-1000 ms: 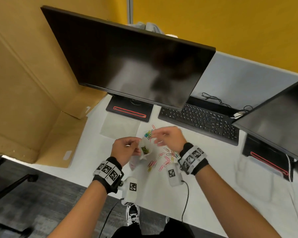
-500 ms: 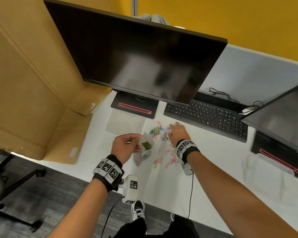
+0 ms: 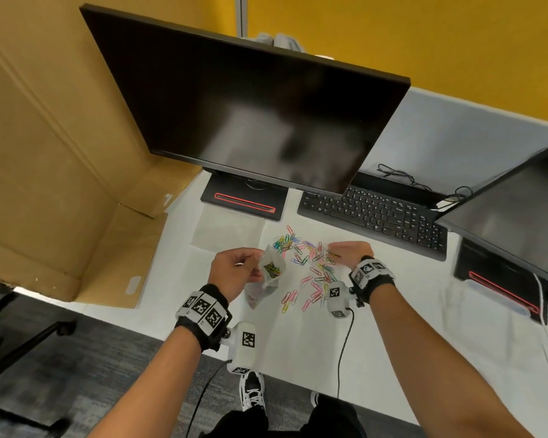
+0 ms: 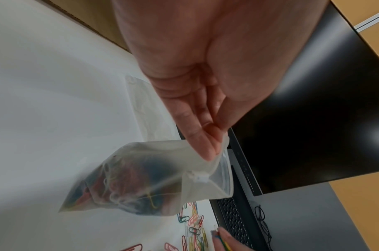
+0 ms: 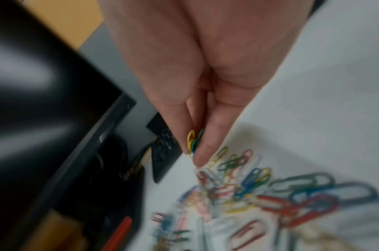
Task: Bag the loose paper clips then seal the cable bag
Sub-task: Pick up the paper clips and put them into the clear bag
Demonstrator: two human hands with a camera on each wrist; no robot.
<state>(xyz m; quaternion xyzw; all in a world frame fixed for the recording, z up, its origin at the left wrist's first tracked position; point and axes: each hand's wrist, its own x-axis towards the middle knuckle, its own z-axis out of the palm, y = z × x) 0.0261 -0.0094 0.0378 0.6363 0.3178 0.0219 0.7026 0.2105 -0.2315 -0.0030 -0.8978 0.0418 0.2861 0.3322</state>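
The left hand (image 3: 233,270) pinches the small bag's (image 4: 154,178) rim, holding its mouth open above the counter (image 3: 298,343). The right hand (image 3: 350,252) pinches a few paper clips (image 5: 192,140) (yellow, green) lifted from the loose paper clips (image 3: 310,267) on the counter beside the bag, judged ready for loading.

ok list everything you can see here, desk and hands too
small bag: one, clear, held up in left hand, clips inside
loose paper clips: many, mixed colours, scattered on desk
flat bag: one, clear, by monitor base
monitors: two, black
keyboard: one, black, behind clips
desk: one, white
cardboard: brown, on left
left hand: pinches small bag's rim
right hand: pinches a few clips, yellow and green
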